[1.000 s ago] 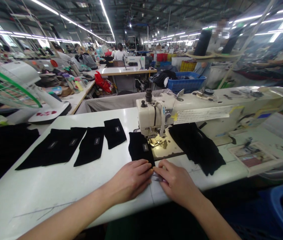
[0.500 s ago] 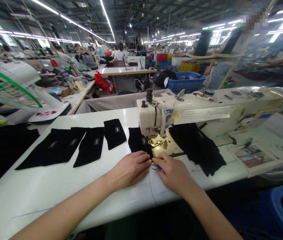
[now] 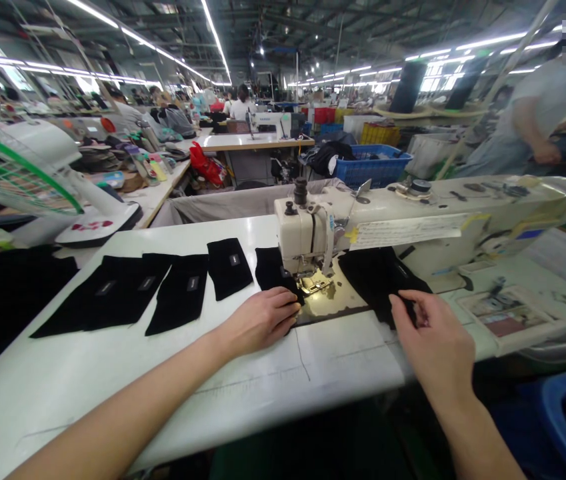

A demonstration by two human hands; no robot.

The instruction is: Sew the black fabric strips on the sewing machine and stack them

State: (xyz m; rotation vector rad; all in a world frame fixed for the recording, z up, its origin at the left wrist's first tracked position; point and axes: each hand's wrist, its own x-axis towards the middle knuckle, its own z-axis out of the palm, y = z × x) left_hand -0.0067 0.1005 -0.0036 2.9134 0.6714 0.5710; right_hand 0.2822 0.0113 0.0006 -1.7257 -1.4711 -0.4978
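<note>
My left hand (image 3: 267, 316) lies over the near edge of a black fabric piece (image 3: 269, 264) at the sewing machine's presser foot (image 3: 315, 285). Its fingers are pressed together on the cloth. The small label on this piece is mostly hidden. To the right, my right hand (image 3: 435, 333) is at a stack of black fabric pieces (image 3: 369, 270) on the machine bed, thumb and forefinger closed at the top piece. The other fingers are curled under; a small object among them is too unclear to name. The sewing machine (image 3: 303, 233) stands behind both hands.
More labelled black pieces (image 3: 177, 293) lie on the white table (image 3: 163, 380) at left. A parts tray (image 3: 507, 310) is set at right, with a blue basket (image 3: 557, 407) below. A fan (image 3: 47, 160) stands left. At right stands a person (image 3: 527, 113).
My right hand has moved right, from beside my left hand to the fabric stack. My left hand has shifted slightly left and up with the piece. A person has come into view at right.
</note>
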